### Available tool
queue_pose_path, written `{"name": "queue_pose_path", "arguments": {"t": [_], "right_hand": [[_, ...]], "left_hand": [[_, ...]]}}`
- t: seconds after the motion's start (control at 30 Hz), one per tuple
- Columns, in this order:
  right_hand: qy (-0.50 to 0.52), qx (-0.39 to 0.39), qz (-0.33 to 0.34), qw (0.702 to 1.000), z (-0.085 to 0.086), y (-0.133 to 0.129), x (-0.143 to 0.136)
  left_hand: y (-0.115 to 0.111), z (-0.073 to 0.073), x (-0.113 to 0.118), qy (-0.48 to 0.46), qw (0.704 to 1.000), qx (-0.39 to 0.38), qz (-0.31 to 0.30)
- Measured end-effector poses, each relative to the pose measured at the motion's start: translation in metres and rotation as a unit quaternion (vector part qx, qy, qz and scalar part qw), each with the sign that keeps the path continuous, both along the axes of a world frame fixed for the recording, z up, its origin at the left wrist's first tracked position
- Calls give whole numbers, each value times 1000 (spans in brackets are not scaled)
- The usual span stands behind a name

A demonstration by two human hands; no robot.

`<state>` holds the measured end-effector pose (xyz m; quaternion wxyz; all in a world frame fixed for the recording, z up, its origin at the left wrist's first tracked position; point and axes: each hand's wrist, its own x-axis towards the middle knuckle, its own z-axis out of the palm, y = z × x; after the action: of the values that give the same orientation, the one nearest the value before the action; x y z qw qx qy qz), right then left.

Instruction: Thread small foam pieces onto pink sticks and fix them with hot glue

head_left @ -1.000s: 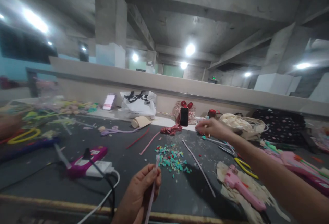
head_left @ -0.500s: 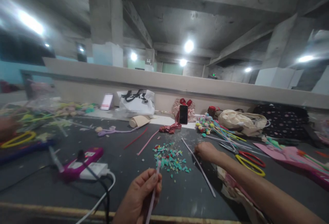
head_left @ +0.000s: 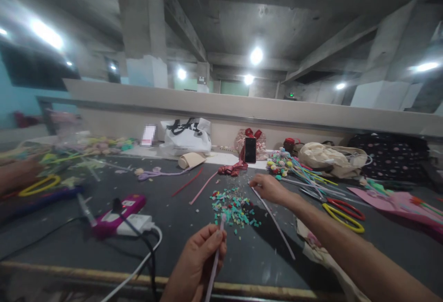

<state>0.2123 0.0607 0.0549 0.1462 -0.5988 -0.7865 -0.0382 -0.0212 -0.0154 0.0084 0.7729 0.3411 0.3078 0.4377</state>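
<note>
My left hand (head_left: 204, 258), at the near edge of the table, pinches a lilac pipe cleaner (head_left: 215, 265) that stands nearly upright between thumb and fingers. Beyond it lies a scatter of small teal, red and yellow clippings (head_left: 235, 209). To the right of them, a second lilac pipe cleaner (head_left: 277, 223) lies slanted on the tabletop. My right hand (head_left: 272, 188) has its fingertips closed at that one's far end, covering the tip. A pink stem (head_left: 203, 187) and a red stem (head_left: 187, 182) lie left of the clippings.
Scissors with red and yellow handles (head_left: 342, 216) lie right of my right forearm. A purple power strip (head_left: 119, 216) with cables is at left. Bundled fuzzy stems (head_left: 282, 163), a phone (head_left: 250, 149) and a white bag (head_left: 187, 138) stand behind. Another person's hand (head_left: 20, 175) is at far left.
My right hand has moved left and away from me, to the far end of the lying pipe cleaner. My left hand keeps its hold. The view has shifted slightly.
</note>
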Motion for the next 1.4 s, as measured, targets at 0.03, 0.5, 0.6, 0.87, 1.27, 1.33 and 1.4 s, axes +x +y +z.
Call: {"name": "queue_pose_path", "arguments": {"t": [0.03,0.5,0.6,0.87,1.27,1.33,1.4], "right_hand": [[8,7,0,1000,-1,1,-2],[123,101,12,987,14,-65,-14],[210,152,18,966,13,-90,-13],[338,7,35,941,-28,-104,-36],[560,-101,36,822,-44,-96,-84],[542,-101,45,833,-42,-97,-83],[510,-93,47,854,-38,-98,-75]], "left_hand": [[0,-1,0,4,1000,4,0],[-2,2,4,15,1000,9,15],[-1,-1,5,27,999,19,12],[3,-14,16,96,994,56,25],[0,-11,15,156,981,110,46],[1,-12,14,157,980,115,45],[3,-13,13,155,981,109,48]]}}
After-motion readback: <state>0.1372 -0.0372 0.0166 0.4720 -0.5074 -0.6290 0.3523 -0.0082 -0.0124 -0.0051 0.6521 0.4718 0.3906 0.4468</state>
